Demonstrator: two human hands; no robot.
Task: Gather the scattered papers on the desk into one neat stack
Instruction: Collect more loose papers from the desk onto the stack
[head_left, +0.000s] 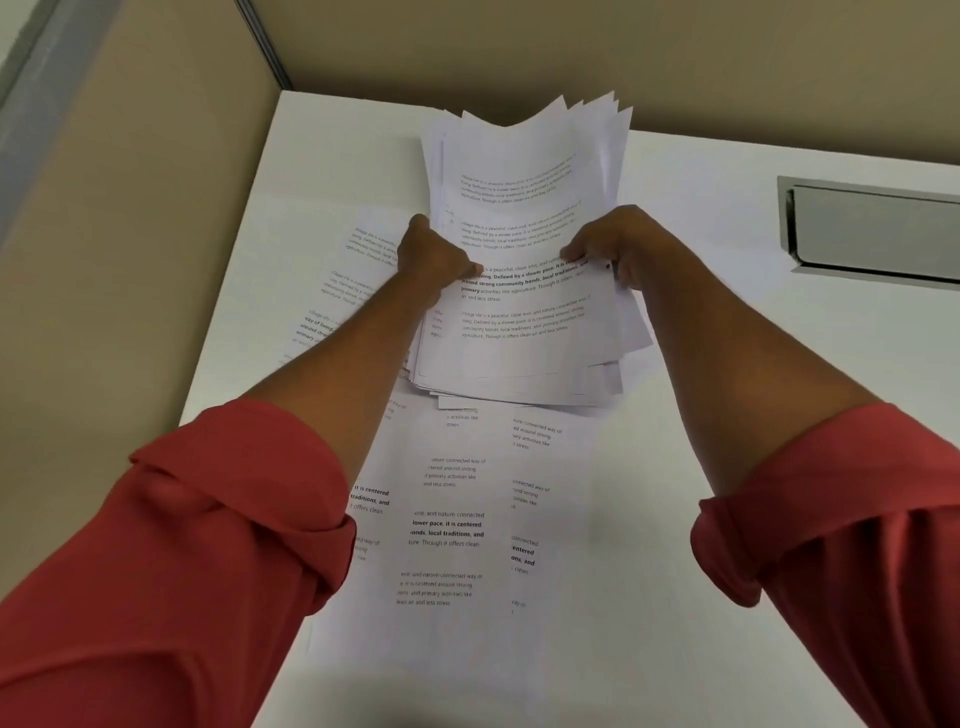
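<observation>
Item: thick bundle of white printed paper sheets (524, 312), held over the far middle of the white desk top (737, 405), its edges uneven and fanned out at the far end, where the top sheet bowed. The left hand (435, 260) gripped the bundle's left edge, fingers curled round it and the thumb pressed on the printed face. The right hand (618, 248) gripped the right edge likewise, thumb on top and fingers curled beneath. Whether the bundle's near edge touched the desk could not be told. Further items: several loose white printed sheets (452, 525), lying flat and overlapping on the desk below and nearer than the bundle, and one more loose printed sheet (350, 283) to the left, partly hidden by the left forearm. Rolled red sleeves (234, 519) covered both upper arms. Surroundings: beige partition panels (130, 270) at the left and far sides of the desk; a silver metal recessed flap (872, 231) set in the desk top at the right, well apart from the papers.
</observation>
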